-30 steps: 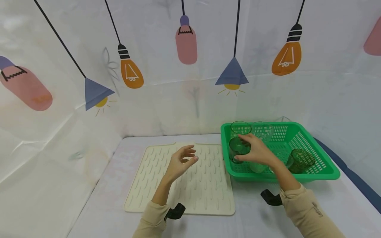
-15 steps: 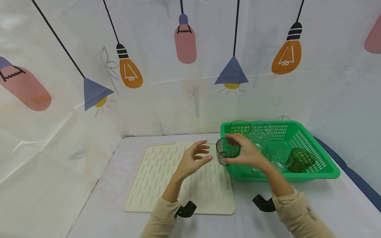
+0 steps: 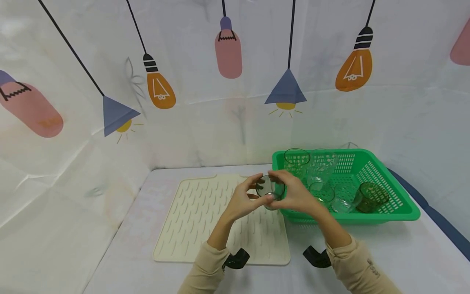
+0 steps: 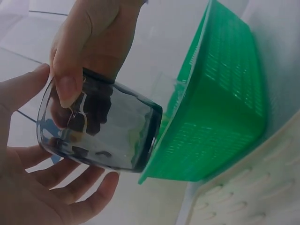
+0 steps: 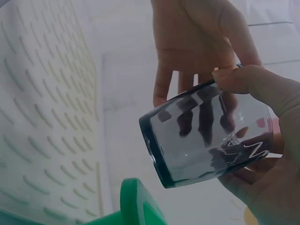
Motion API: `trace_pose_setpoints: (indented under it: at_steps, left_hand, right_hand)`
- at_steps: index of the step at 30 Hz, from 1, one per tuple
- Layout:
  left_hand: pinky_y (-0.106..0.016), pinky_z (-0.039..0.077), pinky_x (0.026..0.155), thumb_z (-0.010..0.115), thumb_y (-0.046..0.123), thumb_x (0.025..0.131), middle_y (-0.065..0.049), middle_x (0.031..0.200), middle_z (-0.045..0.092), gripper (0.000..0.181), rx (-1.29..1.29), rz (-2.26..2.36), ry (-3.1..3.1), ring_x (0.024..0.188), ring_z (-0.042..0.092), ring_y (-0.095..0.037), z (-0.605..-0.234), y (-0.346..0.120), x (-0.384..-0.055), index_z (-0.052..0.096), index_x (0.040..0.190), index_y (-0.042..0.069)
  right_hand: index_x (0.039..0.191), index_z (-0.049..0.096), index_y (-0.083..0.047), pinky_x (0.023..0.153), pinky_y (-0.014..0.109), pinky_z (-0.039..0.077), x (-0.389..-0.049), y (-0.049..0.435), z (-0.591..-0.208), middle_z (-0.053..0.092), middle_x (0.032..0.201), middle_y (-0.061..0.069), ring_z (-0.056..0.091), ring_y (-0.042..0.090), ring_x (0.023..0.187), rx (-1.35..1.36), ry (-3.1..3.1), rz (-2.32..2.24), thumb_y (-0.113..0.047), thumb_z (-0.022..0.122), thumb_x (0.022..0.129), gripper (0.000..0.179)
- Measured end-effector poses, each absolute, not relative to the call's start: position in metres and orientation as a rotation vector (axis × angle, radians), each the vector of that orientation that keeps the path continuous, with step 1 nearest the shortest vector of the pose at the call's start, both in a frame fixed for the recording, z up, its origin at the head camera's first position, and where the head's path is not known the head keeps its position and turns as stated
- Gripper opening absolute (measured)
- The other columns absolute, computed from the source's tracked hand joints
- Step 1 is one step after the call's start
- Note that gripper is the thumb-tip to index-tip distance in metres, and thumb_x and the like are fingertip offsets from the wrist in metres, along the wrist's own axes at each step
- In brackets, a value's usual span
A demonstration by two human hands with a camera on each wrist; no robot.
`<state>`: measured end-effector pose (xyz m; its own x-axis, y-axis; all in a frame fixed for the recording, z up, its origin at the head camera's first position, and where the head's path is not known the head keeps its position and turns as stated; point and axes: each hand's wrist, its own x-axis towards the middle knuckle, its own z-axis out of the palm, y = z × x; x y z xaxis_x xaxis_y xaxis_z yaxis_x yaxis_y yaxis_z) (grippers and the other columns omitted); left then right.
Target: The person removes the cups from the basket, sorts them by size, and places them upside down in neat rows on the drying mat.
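A smoky-grey drinking glass (image 3: 271,188) is in my right hand (image 3: 295,196), above the right edge of the cream ridged mat (image 3: 220,220). The right wrist view shows that hand's thumb (image 5: 234,79) on the side of the glass and its fingers underneath. My left hand (image 3: 244,200) has come up to the other side. In the left wrist view, its thumb (image 4: 23,86) reaches the glass's rim, while its loosely bent fingers (image 4: 96,197) spread along the side; firm contact there is hard to make out. The glass tilts in both wrist views.
A green perforated basket (image 3: 400,210) stands right of the mat, holding several glasses. Among them are an amber-brown glass (image 3: 372,198), a tall clear glass (image 3: 321,165) and a dark-rimmed glass (image 3: 296,161) at the back left. A patterned sheet (image 3: 205,122) hangs behind the table.
My right hand has lifted the grey glass from the basket's left end and carried it left over the mat's edge. My left hand has moved right to meet it.
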<state>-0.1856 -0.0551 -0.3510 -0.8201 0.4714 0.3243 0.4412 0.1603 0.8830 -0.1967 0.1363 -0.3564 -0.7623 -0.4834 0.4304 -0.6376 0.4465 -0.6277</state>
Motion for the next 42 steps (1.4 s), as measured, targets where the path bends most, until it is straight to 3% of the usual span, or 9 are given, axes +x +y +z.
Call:
trace_pose_setpoints:
  at_steps: [5,7,12,18,25,31,36,42]
  left_hand:
    - [-0.027,0.051,0.071,0.068,0.027,0.078,-0.006,0.12,0.05,0.065,0.924,1.705,2.439,0.101,0.052,-0.018,-0.365,-0.053,-0.196,0.039,0.133,0.009]
    - [-0.029,0.051,0.073,0.069,0.029,0.077,-0.005,0.119,0.051,0.064,0.947,1.662,2.468,0.1,0.053,-0.018,-0.367,-0.052,-0.198,0.041,0.131,0.011]
    - [-0.032,0.049,0.077,0.069,0.032,0.075,-0.01,0.114,0.054,0.058,1.014,1.557,2.58,0.1,0.052,-0.02,-0.364,-0.05,-0.197,0.046,0.124,0.009]
    - [-0.033,0.047,0.082,0.07,0.032,0.074,-0.005,0.113,0.055,0.059,0.973,1.418,2.726,0.102,0.051,-0.015,-0.357,-0.048,-0.191,0.049,0.122,0.006]
    - [-0.027,0.048,0.076,0.069,0.025,0.071,-0.006,0.109,0.059,0.051,0.885,1.325,2.864,0.096,0.055,-0.016,-0.354,-0.044,-0.189,0.054,0.116,0.008]
    - [-0.029,0.05,0.073,0.069,0.031,0.07,-0.008,0.108,0.059,0.056,0.705,1.567,2.773,0.096,0.056,-0.022,-0.362,-0.047,-0.19,0.053,0.118,0.006]
    - [-0.032,0.051,0.076,0.068,0.025,0.076,-0.014,0.118,0.052,0.055,0.625,1.942,2.446,0.102,0.055,-0.027,-0.369,-0.056,-0.192,0.048,0.123,0.003]
    - [-0.029,0.05,0.077,0.062,0.013,0.082,-0.02,0.125,0.045,0.053,0.512,2.254,2.019,0.11,0.051,-0.03,-0.376,-0.065,-0.192,0.041,0.128,-0.001]
  right_hand:
    - [0.129,0.04,0.002,0.081,0.044,0.047,-0.192,0.129,-0.359,0.046,0.124,0.016,0.049,0.031,0.106,0.975,-2.537,1.138,-0.019,0.075,0.068,0.074]
    - [0.131,0.038,0.0,0.08,0.044,0.047,-0.19,0.126,-0.359,0.045,0.125,0.015,0.048,0.03,0.107,0.968,-2.556,1.105,-0.018,0.074,0.068,0.075]
    - [0.132,0.036,-0.001,0.078,0.04,0.048,-0.187,0.12,-0.36,0.043,0.128,0.015,0.047,0.028,0.109,0.965,-2.581,1.009,-0.015,0.074,0.066,0.078]
    - [0.133,0.034,0.002,0.08,0.04,0.048,-0.184,0.117,-0.36,0.041,0.131,0.017,0.046,0.029,0.113,0.957,-2.598,0.933,-0.016,0.076,0.065,0.083]
    - [0.134,0.033,0.002,0.081,0.043,0.047,-0.183,0.114,-0.362,0.041,0.131,0.018,0.045,0.032,0.114,0.929,-2.586,0.936,-0.015,0.077,0.063,0.085]
    - [0.137,0.03,-0.003,0.079,0.046,0.047,-0.182,0.119,-0.365,0.038,0.133,0.019,0.045,0.034,0.112,0.913,-2.541,0.956,-0.029,0.077,0.067,0.089]
    - [0.135,0.036,-0.004,0.084,0.05,0.044,-0.183,0.131,-0.367,0.042,0.13,0.014,0.043,0.033,0.116,0.86,-2.551,1.026,-0.036,0.077,0.066,0.086]
    - [0.131,0.04,-0.006,0.089,0.046,0.043,-0.19,0.149,-0.373,0.046,0.128,0.013,0.046,0.029,0.114,0.835,-2.524,1.302,-0.03,0.077,0.067,0.078]
